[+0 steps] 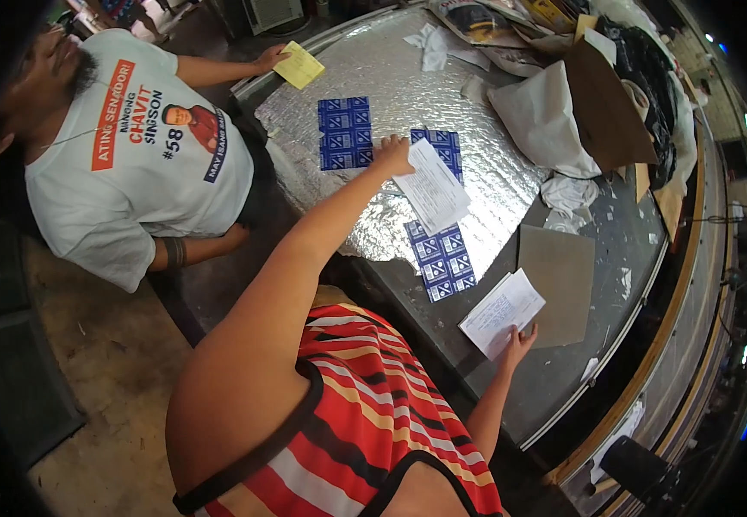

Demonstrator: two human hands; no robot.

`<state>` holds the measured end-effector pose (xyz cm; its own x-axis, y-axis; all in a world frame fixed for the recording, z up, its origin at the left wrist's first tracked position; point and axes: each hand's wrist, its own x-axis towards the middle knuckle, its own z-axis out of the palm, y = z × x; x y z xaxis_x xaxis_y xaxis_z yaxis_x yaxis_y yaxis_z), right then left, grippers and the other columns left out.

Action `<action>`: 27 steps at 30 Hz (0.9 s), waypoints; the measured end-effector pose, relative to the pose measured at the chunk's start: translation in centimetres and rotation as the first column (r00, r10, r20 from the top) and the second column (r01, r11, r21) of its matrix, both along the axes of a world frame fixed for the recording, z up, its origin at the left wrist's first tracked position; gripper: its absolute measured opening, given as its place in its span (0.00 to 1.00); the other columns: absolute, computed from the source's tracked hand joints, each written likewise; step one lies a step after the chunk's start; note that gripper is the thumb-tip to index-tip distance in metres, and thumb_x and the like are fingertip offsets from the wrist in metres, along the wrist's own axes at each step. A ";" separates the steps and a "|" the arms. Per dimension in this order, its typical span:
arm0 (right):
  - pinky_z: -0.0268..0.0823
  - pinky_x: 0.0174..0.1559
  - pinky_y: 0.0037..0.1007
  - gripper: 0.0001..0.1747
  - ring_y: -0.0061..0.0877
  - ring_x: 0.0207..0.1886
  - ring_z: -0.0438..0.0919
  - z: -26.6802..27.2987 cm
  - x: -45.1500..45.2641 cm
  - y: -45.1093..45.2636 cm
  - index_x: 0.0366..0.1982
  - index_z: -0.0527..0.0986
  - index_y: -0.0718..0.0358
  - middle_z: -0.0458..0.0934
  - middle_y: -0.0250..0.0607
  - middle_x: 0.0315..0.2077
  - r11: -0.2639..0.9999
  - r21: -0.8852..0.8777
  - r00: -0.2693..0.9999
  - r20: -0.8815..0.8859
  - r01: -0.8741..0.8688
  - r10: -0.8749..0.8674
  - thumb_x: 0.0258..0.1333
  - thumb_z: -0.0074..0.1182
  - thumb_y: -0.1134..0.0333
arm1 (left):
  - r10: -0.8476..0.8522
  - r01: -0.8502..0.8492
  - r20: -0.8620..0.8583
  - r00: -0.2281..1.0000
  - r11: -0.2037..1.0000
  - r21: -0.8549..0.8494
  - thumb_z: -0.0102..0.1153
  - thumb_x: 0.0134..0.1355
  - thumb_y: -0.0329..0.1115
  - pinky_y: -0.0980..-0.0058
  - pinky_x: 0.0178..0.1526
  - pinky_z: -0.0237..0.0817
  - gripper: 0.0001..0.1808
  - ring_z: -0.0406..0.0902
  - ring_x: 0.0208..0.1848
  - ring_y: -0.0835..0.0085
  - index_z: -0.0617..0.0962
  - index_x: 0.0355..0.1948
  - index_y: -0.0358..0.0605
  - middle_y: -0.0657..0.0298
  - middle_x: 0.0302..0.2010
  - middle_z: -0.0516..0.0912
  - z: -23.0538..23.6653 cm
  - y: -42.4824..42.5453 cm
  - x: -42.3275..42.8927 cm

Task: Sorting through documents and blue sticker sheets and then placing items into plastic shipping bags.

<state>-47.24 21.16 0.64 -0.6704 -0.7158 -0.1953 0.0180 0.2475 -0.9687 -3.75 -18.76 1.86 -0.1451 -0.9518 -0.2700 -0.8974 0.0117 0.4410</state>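
Note:
At the upper left corner of a stack of white printed papers (435,187), my left hand (393,156) grips its edge. These papers partly cover a blue patterned sheet (444,145). Another blue patterned sheet (345,132) lies just left of that hand, and a third (443,262) is below the papers. My right hand (519,346) holds a small stack of white papers with blue writing (503,310) by its lower right edge, above the dark tabletop. A flat grey-brown board (557,284) lies beside and partly under that hand.
Silver foil sheeting (393,71) covers part of the dark table (625,271). A person (141,148) at the left holds a yellow paper pad (299,64) over its edge. Brown cardboard (606,110), a white bag (548,119), crumpled white cloth (569,194) and packaging crowd the far right side.

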 end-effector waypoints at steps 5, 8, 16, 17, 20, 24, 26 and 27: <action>0.72 0.40 0.29 0.17 0.26 0.36 0.82 12.5 8.8 -8.6 0.53 0.76 0.70 0.84 0.51 0.40 0.943 0.215 0.803 -0.497 -0.253 0.329 0.64 0.56 0.71 | 0.016 -0.107 -0.629 0.777 0.988 -0.108 0.73 0.55 0.45 0.63 0.65 0.62 0.40 0.70 0.63 0.57 0.68 0.62 0.34 0.50 0.62 0.70 -1.9 10.7 -0.5; 0.74 0.42 0.33 0.19 0.38 0.40 0.85 18.5 13.3 -11.7 0.54 0.76 0.65 0.83 0.55 0.41 0.816 0.335 0.445 -0.708 -0.471 0.548 0.61 0.56 0.73 | 0.010 0.034 -0.799 0.602 0.999 0.038 0.72 0.56 0.41 0.61 0.69 0.59 0.47 0.65 0.67 0.55 0.58 0.70 0.40 0.47 0.66 0.64 0.8 17.3 -2.5; 0.73 0.38 0.41 0.15 0.47 0.36 0.82 18.4 23.6 -14.8 0.48 0.77 0.61 0.82 0.51 0.34 0.592 0.375 0.242 -0.661 -0.713 0.710 0.58 0.54 0.70 | -0.114 -0.213 -0.708 0.697 0.910 -0.356 0.66 0.50 0.27 0.60 0.76 0.45 0.54 0.53 0.75 0.49 0.49 0.74 0.37 0.43 0.73 0.55 3.5 20.9 2.1; 0.73 0.36 0.43 0.14 0.47 0.34 0.82 16.3 23.8 -14.8 0.46 0.77 0.61 0.82 0.50 0.32 0.552 0.370 0.206 -0.661 -0.747 0.721 0.58 0.54 0.70 | -0.123 -0.191 -0.702 0.702 0.916 -0.352 0.65 0.50 0.27 0.60 0.76 0.45 0.54 0.53 0.75 0.49 0.48 0.74 0.37 0.43 0.73 0.55 2.6 21.2 2.4; 0.72 0.35 0.46 0.13 0.47 0.32 0.81 13.0 24.8 -13.6 0.45 0.77 0.61 0.81 0.50 0.31 0.541 0.451 0.119 -0.680 -0.710 0.724 0.56 0.52 0.73 | -0.162 -0.106 -0.767 0.621 0.952 -0.286 0.60 0.51 0.26 0.59 0.75 0.48 0.53 0.58 0.74 0.51 0.46 0.75 0.39 0.44 0.73 0.58 0.2 21.6 3.5; 0.72 0.36 0.46 0.11 0.47 0.34 0.81 12.1 24.8 -11.7 0.42 0.76 0.62 0.81 0.50 0.32 0.539 0.341 0.187 -0.688 -0.770 0.701 0.56 0.51 0.74 | -0.118 -0.126 -0.762 0.637 0.959 -0.254 0.60 0.52 0.25 0.61 0.70 0.58 0.48 0.68 0.68 0.53 0.54 0.73 0.41 0.48 0.63 0.73 0.4 22.8 2.6; 0.72 0.36 0.45 0.11 0.47 0.35 0.81 12.7 24.8 -11.2 0.42 0.77 0.61 0.81 0.50 0.33 0.542 0.374 0.184 -0.671 -0.753 0.718 0.56 0.51 0.75 | -0.153 -0.117 -0.707 0.690 0.941 -0.318 0.61 0.52 0.25 0.62 0.68 0.61 0.44 0.71 0.66 0.54 0.59 0.71 0.41 0.49 0.59 0.78 0.0 22.6 2.5; 0.72 0.37 0.45 0.10 0.46 0.36 0.81 13.3 24.8 -11.1 0.41 0.78 0.61 0.81 0.49 0.33 0.545 0.364 0.192 -0.672 -0.755 0.715 0.57 0.52 0.75 | -0.154 -0.129 -0.735 0.660 0.941 -0.313 0.62 0.53 0.26 0.63 0.66 0.63 0.37 0.74 0.64 0.55 0.65 0.66 0.39 0.49 0.56 0.80 -0.2 22.7 2.2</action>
<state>-22.41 10.07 13.91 0.2891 -0.9552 0.0636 -0.7907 -0.2757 -0.5467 -1.55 3.96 1.71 -0.1727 -0.9546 0.2426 -0.2680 0.2826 0.9211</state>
